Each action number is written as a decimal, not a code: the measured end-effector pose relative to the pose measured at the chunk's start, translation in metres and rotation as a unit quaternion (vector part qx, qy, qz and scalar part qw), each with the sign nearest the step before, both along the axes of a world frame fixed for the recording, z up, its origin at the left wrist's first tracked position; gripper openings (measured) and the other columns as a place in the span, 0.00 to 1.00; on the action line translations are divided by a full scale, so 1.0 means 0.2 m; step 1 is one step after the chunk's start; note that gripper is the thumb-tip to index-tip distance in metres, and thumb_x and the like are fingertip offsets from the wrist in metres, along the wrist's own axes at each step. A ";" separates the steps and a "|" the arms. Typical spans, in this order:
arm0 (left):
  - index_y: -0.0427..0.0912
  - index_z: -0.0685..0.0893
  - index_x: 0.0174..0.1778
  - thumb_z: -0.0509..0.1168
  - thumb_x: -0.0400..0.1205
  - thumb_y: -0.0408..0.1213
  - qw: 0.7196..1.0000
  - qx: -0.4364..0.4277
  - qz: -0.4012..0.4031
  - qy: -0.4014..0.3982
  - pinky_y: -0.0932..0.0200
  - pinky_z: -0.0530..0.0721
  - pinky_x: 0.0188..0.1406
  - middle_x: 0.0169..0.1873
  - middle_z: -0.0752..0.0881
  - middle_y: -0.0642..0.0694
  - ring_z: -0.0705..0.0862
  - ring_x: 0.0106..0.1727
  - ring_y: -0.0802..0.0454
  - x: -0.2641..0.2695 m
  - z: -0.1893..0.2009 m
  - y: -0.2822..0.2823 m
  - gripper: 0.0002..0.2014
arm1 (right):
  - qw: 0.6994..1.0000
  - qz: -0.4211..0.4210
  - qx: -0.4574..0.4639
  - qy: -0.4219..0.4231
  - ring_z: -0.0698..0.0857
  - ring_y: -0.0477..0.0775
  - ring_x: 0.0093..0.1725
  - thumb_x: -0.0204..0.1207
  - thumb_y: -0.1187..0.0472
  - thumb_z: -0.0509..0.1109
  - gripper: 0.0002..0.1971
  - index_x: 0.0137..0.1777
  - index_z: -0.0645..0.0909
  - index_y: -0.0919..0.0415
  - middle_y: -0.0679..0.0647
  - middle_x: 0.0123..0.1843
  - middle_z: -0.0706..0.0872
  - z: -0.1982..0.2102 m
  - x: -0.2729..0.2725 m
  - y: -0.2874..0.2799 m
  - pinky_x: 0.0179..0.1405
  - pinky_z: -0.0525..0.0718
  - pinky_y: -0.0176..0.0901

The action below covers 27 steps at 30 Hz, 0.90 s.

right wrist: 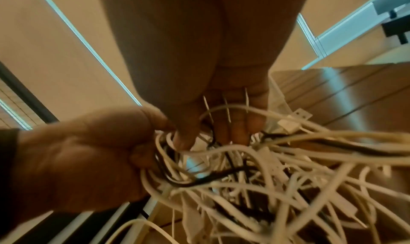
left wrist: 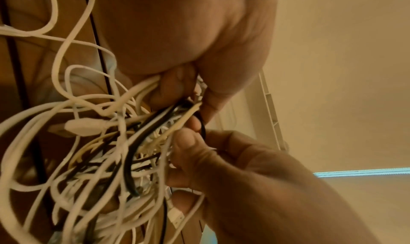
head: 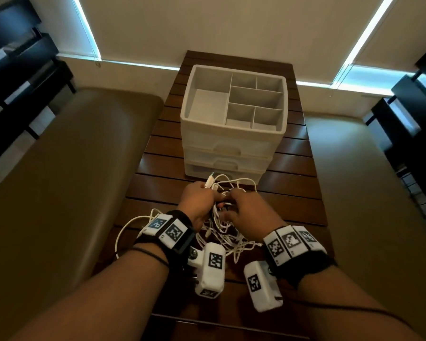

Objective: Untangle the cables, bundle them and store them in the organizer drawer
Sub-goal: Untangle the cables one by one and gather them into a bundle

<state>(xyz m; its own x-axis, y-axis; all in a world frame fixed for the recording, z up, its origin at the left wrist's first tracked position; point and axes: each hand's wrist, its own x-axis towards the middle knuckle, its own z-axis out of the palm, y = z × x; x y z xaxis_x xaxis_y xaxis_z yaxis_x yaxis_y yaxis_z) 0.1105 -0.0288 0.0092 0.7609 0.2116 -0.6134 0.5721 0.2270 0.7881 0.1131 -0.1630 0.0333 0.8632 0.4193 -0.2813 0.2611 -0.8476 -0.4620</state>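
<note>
Head view: a person's left hand [head: 199, 202] and right hand [head: 247, 209] both pinch strands in the tangled cables [head: 221, 230], which lie before the organizer [head: 234, 124], beyond the grip. Light and limp, the cables should pull free best from a plug end.

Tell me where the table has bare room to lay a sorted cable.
Bare slats of the table run right of the organizer and the cables; a narrower strip lies left of the organizer. It is crowded in front of the drawers, where left hand and right hand grip the tangle.
</note>
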 end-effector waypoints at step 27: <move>0.46 0.84 0.43 0.74 0.72 0.33 0.958 0.226 -0.115 -0.132 0.48 0.88 0.39 0.39 0.88 0.45 0.87 0.41 0.47 -0.10 0.07 -0.11 0.07 | 0.970 0.036 0.224 -0.085 0.81 0.44 0.30 0.70 0.62 0.78 0.08 0.34 0.81 0.55 0.49 0.30 0.84 0.49 0.09 -0.05 0.33 0.79 0.38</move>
